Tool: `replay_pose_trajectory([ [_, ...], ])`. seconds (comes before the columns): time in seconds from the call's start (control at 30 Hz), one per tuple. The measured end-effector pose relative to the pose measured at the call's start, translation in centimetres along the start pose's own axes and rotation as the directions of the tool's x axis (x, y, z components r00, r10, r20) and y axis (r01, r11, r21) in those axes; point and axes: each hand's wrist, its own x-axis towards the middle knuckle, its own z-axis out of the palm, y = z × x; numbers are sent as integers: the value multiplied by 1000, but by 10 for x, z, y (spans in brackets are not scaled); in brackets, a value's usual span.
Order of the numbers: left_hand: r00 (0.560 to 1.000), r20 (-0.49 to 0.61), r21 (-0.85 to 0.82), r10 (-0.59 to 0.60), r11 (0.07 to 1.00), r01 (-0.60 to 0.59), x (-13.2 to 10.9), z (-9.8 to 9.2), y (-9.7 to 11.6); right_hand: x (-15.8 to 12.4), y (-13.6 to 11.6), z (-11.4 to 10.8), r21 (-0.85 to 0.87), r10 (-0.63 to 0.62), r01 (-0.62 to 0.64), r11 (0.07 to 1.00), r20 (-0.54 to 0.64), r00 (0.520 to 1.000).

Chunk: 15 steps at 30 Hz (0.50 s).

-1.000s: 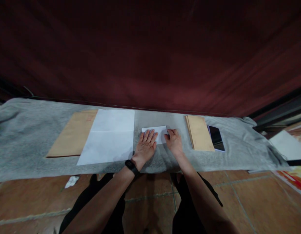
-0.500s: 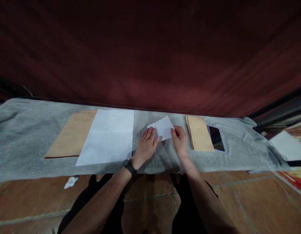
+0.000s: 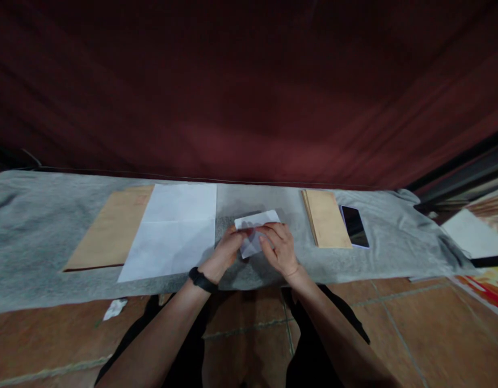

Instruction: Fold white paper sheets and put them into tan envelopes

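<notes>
A small folded sheet of white paper (image 3: 252,243) is between my two hands, a little above or on the grey cloth; I cannot tell which. My left hand (image 3: 229,246) grips its left edge, thumb on top. Across its right part lies my right hand (image 3: 279,249), fingers bent and pressing on the paper near the left fingertips. To the left, a large white sheet (image 3: 174,234) with a crease across it lies flat, overlapping brown envelopes (image 3: 109,229). On the right rests a stack of smaller brown envelopes (image 3: 328,220).
A phone (image 3: 354,226) lies beside the small envelopes. Grey cloth (image 3: 402,231) covers the narrow bench, with a dark red curtain (image 3: 249,118) behind it. A crumpled tissue (image 3: 115,309) is on the tiled floor (image 3: 249,339). A white board-like item (image 3: 475,234) stands at far right.
The white paper has turned and come nearer to me. My left hand went from lying flat on it to gripping its edge; my right hand moved left over it.
</notes>
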Motion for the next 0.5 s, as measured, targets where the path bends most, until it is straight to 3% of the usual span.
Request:
replay_pose_trajectory([
  [0.1,999,-25,134,30,991,-27,9,-12,-9,-3,13,12,8,214,-214,977,38,976],
  [0.2,983,-114,452,146,888,-80,15,-19,-14,-13,18,31,-104,286,-270,957,186,940],
  [0.27,956,-106,709,274,695,-120,15,-20,-14,-21,17,41,-197,273,-224,954,275,922],
  [0.33,918,-31,872,396,459,-169,11,-18,-16,-27,15,46,-267,264,-181,947,320,910],
  [0.4,874,77,948,479,237,-213,5,-13,-21,-30,14,47,-309,261,-156,938,334,906],
  [0.5,859,269,952,435,15,-306,-4,-5,-34,-32,17,47,-349,243,-115,930,348,906],
])
